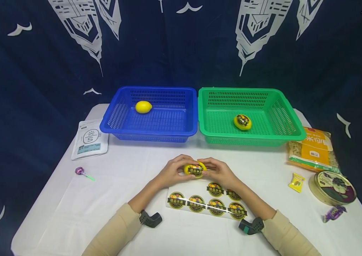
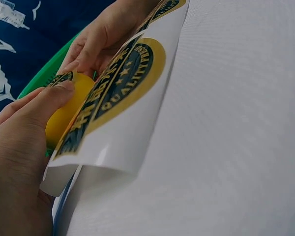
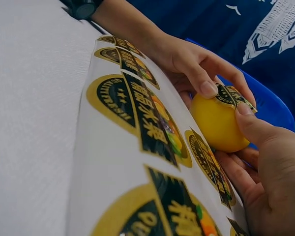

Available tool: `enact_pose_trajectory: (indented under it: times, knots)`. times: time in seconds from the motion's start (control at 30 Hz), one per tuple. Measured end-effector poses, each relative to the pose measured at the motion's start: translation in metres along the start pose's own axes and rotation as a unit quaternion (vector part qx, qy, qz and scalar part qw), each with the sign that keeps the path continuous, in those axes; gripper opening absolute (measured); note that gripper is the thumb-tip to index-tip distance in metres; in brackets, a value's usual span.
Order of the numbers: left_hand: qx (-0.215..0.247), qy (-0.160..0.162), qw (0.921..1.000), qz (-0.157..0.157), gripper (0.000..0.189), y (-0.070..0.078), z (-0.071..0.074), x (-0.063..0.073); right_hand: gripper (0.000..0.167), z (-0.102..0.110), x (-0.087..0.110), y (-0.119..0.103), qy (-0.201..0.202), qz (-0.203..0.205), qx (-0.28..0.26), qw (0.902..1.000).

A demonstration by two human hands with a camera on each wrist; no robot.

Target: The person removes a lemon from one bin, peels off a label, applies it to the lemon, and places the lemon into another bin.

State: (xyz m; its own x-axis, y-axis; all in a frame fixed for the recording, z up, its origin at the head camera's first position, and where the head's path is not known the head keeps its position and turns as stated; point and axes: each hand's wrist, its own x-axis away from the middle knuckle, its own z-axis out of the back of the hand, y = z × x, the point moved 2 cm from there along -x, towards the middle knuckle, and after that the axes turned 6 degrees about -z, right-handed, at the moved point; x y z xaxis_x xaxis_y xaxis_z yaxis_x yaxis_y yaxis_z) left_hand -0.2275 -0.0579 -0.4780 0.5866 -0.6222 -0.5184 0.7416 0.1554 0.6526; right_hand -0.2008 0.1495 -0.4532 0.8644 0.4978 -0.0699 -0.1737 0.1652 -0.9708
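Observation:
Between both hands, above the table, is a yellow lemon (image 3: 219, 123) with a round black-and-gold fruit sticker (image 1: 196, 170) on its upper side. My left hand (image 1: 176, 171) grips the lemon from the left, its thumb at the sticker's edge in the right wrist view. From the other side my right hand (image 1: 221, 173) holds the same lemon, and its thumb (image 3: 253, 120) presses on the sticker. Just below the hands lies a white sheet of stickers (image 1: 176, 205) with several matching labels; the right forearm covers part of it.
A blue basket (image 1: 149, 134) with a lemon (image 1: 143, 107) stands behind, beside a green basket (image 1: 241, 140) holding a stickered lemon (image 1: 242, 122). At left are a white pouch (image 1: 89, 138) and lollipop (image 1: 80, 171). A grain bag (image 1: 313, 149), round tin (image 1: 332, 188) and wrapped candies (image 1: 297, 182) lie right.

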Motion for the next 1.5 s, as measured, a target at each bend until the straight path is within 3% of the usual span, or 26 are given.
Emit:
enact_pose_trajectory:
  times: [0.13, 0.33, 0.57, 0.87, 1.1, 1.37, 1.5]
  knots:
    - [-0.005, -0.003, 1.0, 0.003, 0.043, 0.0003, 0.0002, 0.0002, 0.038, -0.001, 0.0012, -0.0018, 0.008, 0.002, 0.021, 0.9997]
    - [-0.015, -0.002, 0.9999, 0.005, 0.043, 0.0013, 0.0006, -0.0002, 0.039, -0.0004, 0.0005, -0.0015, 0.004, -0.008, -0.006, 0.9999]
    - [-0.009, -0.004, 0.9999, 0.011, 0.042, -0.0004, -0.0003, 0.0005, 0.039, -0.0006, -0.0002, 0.0003, 0.006, -0.019, -0.03, 0.9994]
    - [0.004, -0.005, 0.9999, 0.014, 0.042, -0.0011, -0.0008, 0.0011, 0.04, -0.0004, 0.0003, 0.003, 0.004, -0.009, -0.025, 0.9996]
    - [0.016, -0.002, 0.9997, 0.02, 0.043, 0.0012, -0.0004, -0.0004, 0.042, 0.0014, 0.0002, 0.0017, -0.008, -0.023, -0.012, 0.9996]
    - [-0.003, -0.004, 0.9997, 0.023, 0.043, 0.0003, -0.0004, -0.0001, 0.044, 0.0021, 0.001, -0.0007, -0.02, -0.036, -0.004, 0.9991]
    - [-0.036, -0.005, 0.9993, 0.01, 0.043, 0.0016, -0.001, -0.0006, 0.044, 0.0016, 0.0013, 0.0001, -0.014, -0.029, -0.003, 0.9995]
